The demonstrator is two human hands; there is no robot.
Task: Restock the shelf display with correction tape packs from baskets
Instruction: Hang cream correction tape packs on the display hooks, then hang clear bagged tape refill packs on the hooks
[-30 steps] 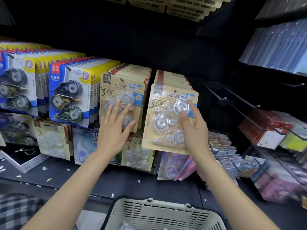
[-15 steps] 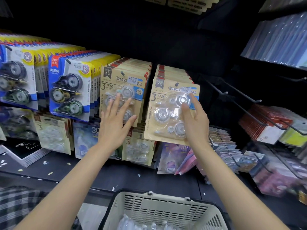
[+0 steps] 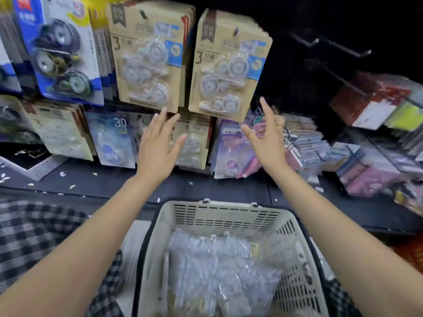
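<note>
My left hand (image 3: 158,147) and my right hand (image 3: 266,143) hang empty in front of the shelf display, fingers spread and relaxed, gripping nothing, each just under the bottom edge of a hanging column of kraft-card correction tape packs. The left column (image 3: 146,53) sits above my left fingertips, the right column (image 3: 229,65) above and slightly left of my right hand; whether any fingertip touches a card edge I cannot tell through the blur. The stock I need lies the other way: down and toward me, in the cream basket (image 3: 225,217) between my forearms, where clear-wrapped bundles (image 3: 217,266) are heaped on its floor. The heap's long side runs roughly from the far wall toward my body. By my reading, both hands must turn back and drop from shelf height into the basket, and neither has much of an edge: the bundles sit near the middle, perhaps a shade closer to my right forearm. The bare hooks (image 3: 332,45) to the right of the packs look like the likeliest place for fresh stock, which would favour a right-hand pick.
</note>
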